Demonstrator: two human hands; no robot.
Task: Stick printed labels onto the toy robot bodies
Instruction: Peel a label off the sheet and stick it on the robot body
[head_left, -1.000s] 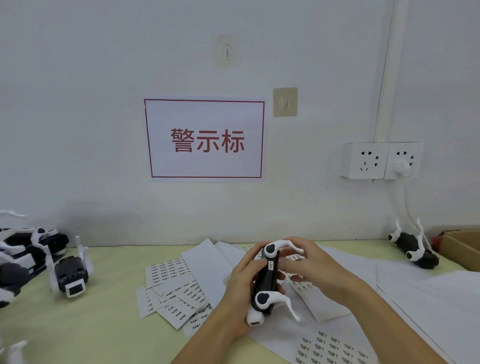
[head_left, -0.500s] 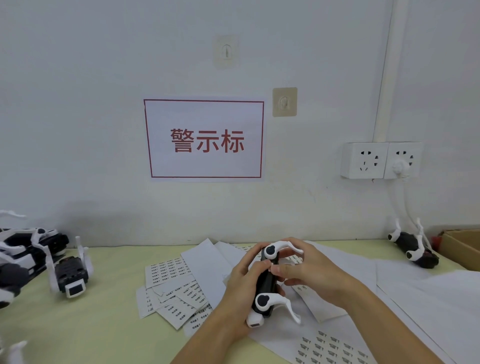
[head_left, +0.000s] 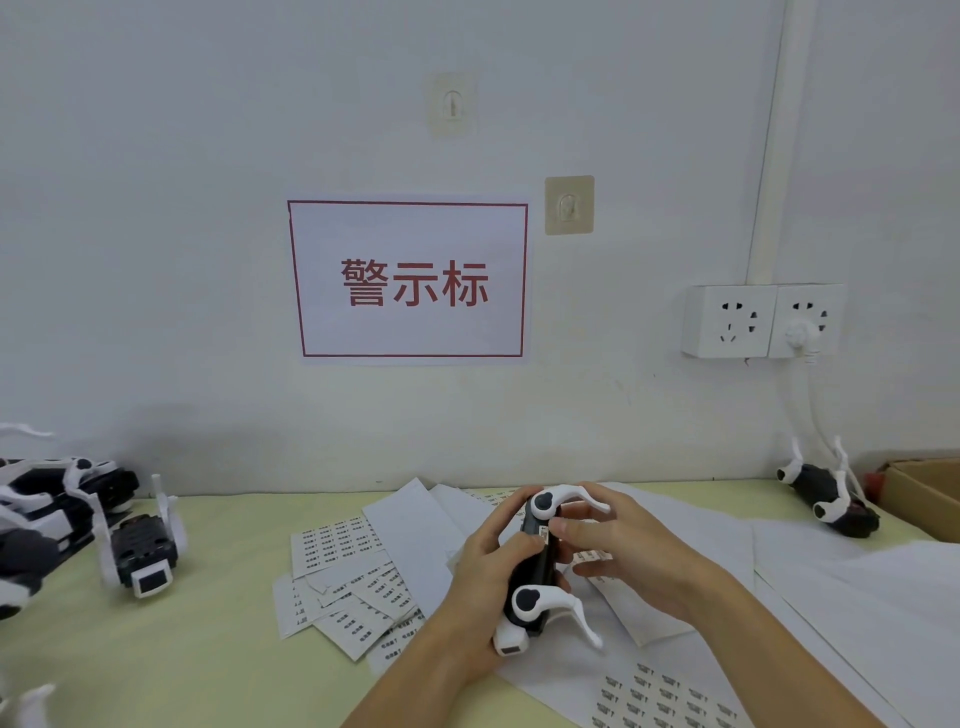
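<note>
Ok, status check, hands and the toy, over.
Left hand grips toy robot. Right hand presses small label onto its body. Nothing blocking.

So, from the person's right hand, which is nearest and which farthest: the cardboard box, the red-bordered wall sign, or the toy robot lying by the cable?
From the right hand:
1. Toy robot by the cable, right, on the table.
2. Wall sign, up and left.
3. Cardboard box, far right edge.

Toy robot body (head_left: 535, 566) sitting at frame centre-bottom, between left hand (head_left: 485, 582) and right hand (head_left: 628, 556), over label sheets (head_left: 343, 577) lying on table (head_left: 156, 649); cardboard box (head_left: 919, 493) sitting far right.
</note>
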